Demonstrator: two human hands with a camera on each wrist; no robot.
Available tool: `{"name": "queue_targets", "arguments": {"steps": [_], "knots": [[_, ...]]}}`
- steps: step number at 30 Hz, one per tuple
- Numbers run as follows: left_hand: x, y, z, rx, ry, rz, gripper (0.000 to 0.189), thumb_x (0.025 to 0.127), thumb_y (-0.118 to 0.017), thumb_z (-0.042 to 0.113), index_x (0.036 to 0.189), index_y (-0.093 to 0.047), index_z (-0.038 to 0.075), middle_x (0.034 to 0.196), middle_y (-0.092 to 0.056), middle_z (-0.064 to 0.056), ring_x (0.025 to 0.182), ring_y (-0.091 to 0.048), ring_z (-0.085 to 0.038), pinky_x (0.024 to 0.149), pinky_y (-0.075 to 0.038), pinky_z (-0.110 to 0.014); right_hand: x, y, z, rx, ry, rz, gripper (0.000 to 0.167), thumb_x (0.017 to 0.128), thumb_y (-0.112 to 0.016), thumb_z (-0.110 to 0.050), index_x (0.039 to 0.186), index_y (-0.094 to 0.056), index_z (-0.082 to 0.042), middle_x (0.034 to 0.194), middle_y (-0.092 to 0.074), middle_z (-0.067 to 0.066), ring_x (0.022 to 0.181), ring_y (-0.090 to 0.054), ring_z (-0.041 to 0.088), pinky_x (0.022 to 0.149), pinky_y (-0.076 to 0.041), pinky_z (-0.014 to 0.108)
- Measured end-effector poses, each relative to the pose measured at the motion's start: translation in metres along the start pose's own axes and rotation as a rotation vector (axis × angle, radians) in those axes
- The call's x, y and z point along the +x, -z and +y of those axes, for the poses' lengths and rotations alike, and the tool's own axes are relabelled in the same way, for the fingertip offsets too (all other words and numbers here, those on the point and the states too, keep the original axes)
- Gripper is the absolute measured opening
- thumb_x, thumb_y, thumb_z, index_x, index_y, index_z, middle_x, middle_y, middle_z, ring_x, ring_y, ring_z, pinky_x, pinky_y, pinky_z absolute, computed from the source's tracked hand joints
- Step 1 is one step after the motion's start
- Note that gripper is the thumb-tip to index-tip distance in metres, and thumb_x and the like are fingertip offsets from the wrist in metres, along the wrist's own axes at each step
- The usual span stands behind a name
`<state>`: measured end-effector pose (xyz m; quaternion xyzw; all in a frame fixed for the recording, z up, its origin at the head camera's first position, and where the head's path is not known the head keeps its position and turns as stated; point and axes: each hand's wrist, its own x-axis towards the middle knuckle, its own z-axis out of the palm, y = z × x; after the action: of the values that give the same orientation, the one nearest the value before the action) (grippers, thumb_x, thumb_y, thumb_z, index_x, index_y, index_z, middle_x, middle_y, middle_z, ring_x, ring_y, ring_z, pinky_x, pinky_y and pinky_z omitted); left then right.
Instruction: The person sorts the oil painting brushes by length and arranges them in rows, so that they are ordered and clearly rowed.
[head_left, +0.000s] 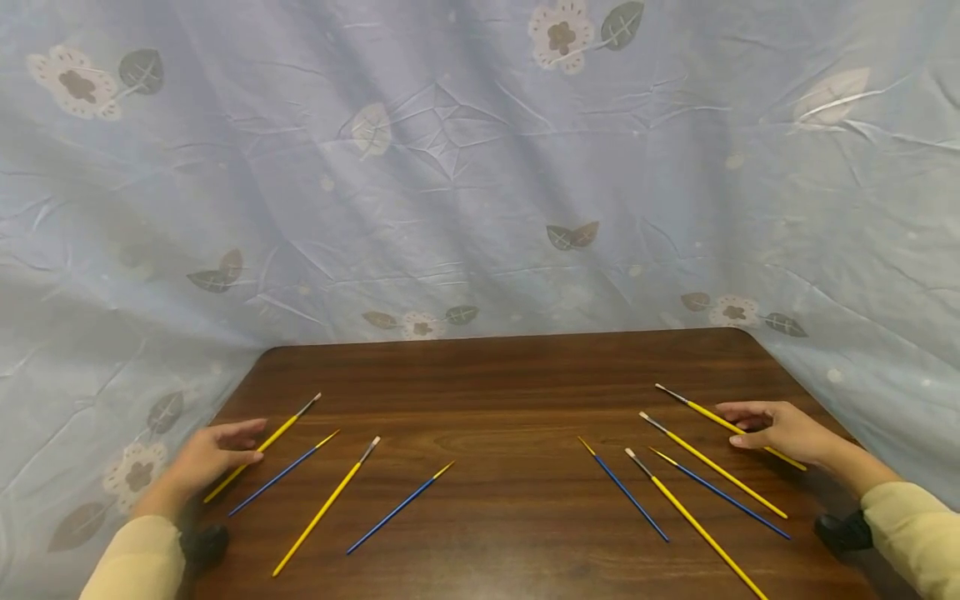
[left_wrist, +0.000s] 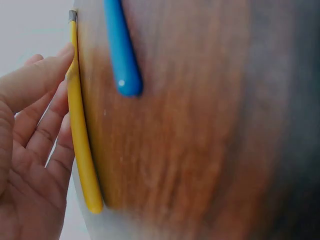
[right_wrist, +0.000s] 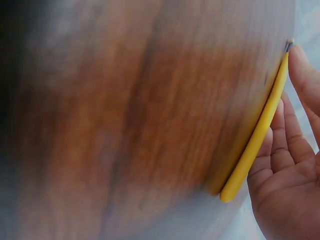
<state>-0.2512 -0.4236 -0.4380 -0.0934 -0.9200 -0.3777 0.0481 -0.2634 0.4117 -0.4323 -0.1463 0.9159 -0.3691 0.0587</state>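
Observation:
At the table's left edge my left hand [head_left: 213, 454] hovers around the outermost yellow paintbrush [head_left: 285, 427], thumb by the handle and fingers loosely extended on its outer side. In the left wrist view that yellow handle [left_wrist: 85, 145] lies along the fingertips, with a blue paintbrush end [left_wrist: 125, 70] inward of it. My right hand [head_left: 783, 429] reaches over the outermost yellow paintbrush [head_left: 705, 412] on the right, fingers gently bent and not closed round it. The right wrist view shows this yellow handle [right_wrist: 255, 142] between the thumb side and the other fingers.
Beside the left hand lie a blue paintbrush [head_left: 281, 475], a yellow one [head_left: 326, 508] and another blue one [head_left: 401, 508]. On the right are two more yellow brushes [head_left: 720, 467] and two blue ones [head_left: 622, 487]. A patterned curtain [head_left: 480, 192] hangs behind the brown table [head_left: 495, 375].

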Motion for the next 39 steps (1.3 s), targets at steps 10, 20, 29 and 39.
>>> {"name": "queue_targets", "arguments": {"steps": [10,20,29,39], "knots": [[0.0026,-0.0011,-0.0016,0.007,0.01,-0.013,0.054,0.08,-0.08,0.012,0.125,-0.06,-0.01,0.123,-0.06,-0.027,0.094,-0.066,-0.019,0.075,-0.05,-0.015,0.0049,0.0011,0.0047,0.022,-0.016,-0.023,0.062,0.086,-0.074,-0.018,0.136,-0.049,0.009,0.131,-0.053,0.029,0.096,-0.056,0.008,0.075,-0.052,0.025],[0.0026,-0.0003,-0.0065,0.017,0.074,-0.054,0.054,0.083,-0.078,0.02,0.128,-0.06,-0.005,0.126,-0.059,-0.024,0.104,-0.064,-0.032,0.078,-0.049,-0.016,0.009,0.0031,0.0056,-0.051,-0.025,-0.041,0.058,0.089,-0.072,-0.021,0.135,-0.052,0.007,0.113,-0.06,0.016,0.093,-0.054,0.017,0.071,-0.051,0.028],[0.0057,0.0001,0.0023,-0.015,0.099,-0.064,0.048,0.085,-0.076,0.016,0.125,-0.062,-0.007,0.123,-0.061,-0.024,0.106,-0.062,-0.037,0.079,-0.046,-0.014,0.005,0.0038,0.0074,-0.058,-0.03,-0.057,0.055,0.09,-0.07,-0.02,0.134,-0.052,0.007,0.112,-0.06,0.014,0.089,-0.053,0.011,0.07,-0.051,0.028],[0.0056,-0.0004,-0.0011,0.022,0.082,-0.05,0.043,0.085,-0.076,0.015,0.121,-0.064,-0.007,0.119,-0.063,-0.025,0.108,-0.06,-0.038,0.078,-0.047,-0.016,0.0069,0.0031,0.0035,-0.071,-0.045,-0.059,0.051,0.091,-0.069,-0.017,0.132,-0.054,0.009,0.1,-0.063,0.008,0.083,-0.055,0.013,0.068,-0.051,0.027]]}}
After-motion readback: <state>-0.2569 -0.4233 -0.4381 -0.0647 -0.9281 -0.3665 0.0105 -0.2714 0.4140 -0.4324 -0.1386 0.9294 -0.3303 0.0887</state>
